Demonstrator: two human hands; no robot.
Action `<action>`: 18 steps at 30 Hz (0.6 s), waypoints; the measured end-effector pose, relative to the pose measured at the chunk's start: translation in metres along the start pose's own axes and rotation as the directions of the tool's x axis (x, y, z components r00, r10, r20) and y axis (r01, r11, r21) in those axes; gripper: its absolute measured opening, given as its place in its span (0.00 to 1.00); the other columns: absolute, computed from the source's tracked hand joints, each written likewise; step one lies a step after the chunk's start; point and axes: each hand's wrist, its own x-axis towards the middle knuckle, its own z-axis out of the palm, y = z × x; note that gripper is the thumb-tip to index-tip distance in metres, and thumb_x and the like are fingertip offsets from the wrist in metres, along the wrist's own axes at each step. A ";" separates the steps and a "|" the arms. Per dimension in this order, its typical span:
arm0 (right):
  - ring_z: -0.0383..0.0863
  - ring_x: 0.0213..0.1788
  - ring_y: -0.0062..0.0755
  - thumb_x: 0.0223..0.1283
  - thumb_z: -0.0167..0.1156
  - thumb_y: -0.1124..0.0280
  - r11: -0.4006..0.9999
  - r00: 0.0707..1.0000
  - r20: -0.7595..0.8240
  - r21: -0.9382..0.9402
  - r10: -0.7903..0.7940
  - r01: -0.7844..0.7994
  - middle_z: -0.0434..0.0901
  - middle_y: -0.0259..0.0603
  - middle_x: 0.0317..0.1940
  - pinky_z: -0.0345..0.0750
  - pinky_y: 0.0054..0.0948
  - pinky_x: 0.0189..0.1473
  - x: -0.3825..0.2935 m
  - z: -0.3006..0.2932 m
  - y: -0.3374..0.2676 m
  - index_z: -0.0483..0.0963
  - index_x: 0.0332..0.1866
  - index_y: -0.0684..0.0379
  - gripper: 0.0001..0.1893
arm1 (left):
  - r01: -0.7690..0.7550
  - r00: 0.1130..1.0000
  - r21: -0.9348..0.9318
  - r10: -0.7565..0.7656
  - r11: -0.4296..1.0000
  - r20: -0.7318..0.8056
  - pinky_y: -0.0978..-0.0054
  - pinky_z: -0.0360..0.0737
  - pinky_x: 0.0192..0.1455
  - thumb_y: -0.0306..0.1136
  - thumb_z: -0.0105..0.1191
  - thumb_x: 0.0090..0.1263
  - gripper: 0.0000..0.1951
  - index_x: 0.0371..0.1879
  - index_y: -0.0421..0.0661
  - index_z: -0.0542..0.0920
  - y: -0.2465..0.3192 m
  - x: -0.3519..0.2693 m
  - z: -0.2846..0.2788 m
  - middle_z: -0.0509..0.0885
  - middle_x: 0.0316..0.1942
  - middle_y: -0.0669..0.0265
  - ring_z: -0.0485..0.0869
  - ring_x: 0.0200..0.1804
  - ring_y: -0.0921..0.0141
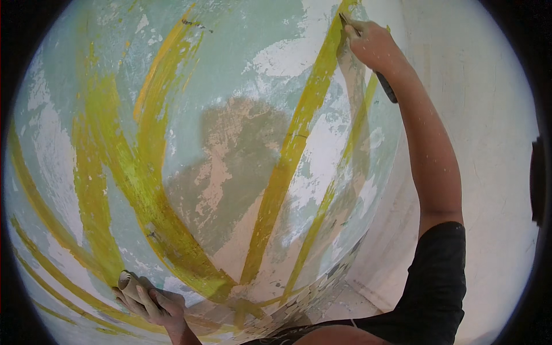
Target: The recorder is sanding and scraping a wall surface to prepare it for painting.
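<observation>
A wall [258, 60] with patchy green and white paint and yellow-green painted bands fills most of the view. High at the right, my right hand [368, 41] grips a tool with a pointed dark tip, which meets the upper part of a long yellow band [297, 129]. A dark handle [387, 87] shows below my right wrist. At the lower left, my left hand [151, 304] holds a greyish rolled or tubular item [128, 280] close to the wall; its exact kind cannot be told.
A pale wall [478, 129] meets the painted one at a corner on the right. Low down run a strip of small stone-like tiles [319, 289] and a patch of floor [349, 304] with debris. A dark object [537, 181] stands at the far right edge.
</observation>
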 end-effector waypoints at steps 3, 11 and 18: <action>0.84 0.53 0.52 0.73 0.48 0.53 0.997 0.997 0.038 -0.023 0.068 -0.067 0.82 0.53 0.53 0.80 0.41 0.56 0.013 -0.005 0.006 0.78 0.62 0.52 0.22 | -0.003 1.000 -0.011 0.003 1.000 -0.025 0.40 0.54 0.74 0.34 0.45 0.75 0.20 0.63 0.43 0.76 -0.004 0.000 0.007 0.67 0.70 0.44 0.62 0.73 0.42; 0.82 0.52 0.57 0.64 0.54 0.60 0.810 0.984 0.076 0.580 -0.160 0.086 0.83 0.60 0.46 0.77 0.43 0.55 -0.014 -0.036 0.004 0.78 0.60 0.57 0.22 | -0.012 1.000 0.036 0.013 0.999 -0.015 0.39 0.58 0.72 0.34 0.46 0.76 0.19 0.63 0.43 0.77 -0.003 0.000 0.002 0.67 0.70 0.44 0.62 0.73 0.42; 0.82 0.53 0.57 0.64 0.55 0.60 0.964 1.000 0.021 0.264 0.008 -0.013 0.84 0.58 0.47 0.74 0.39 0.60 -0.023 -0.033 -0.009 0.78 0.58 0.60 0.21 | -0.035 0.999 0.002 0.035 0.999 0.006 0.40 0.57 0.72 0.31 0.45 0.75 0.19 0.63 0.42 0.77 -0.002 0.002 0.001 0.67 0.71 0.43 0.62 0.73 0.41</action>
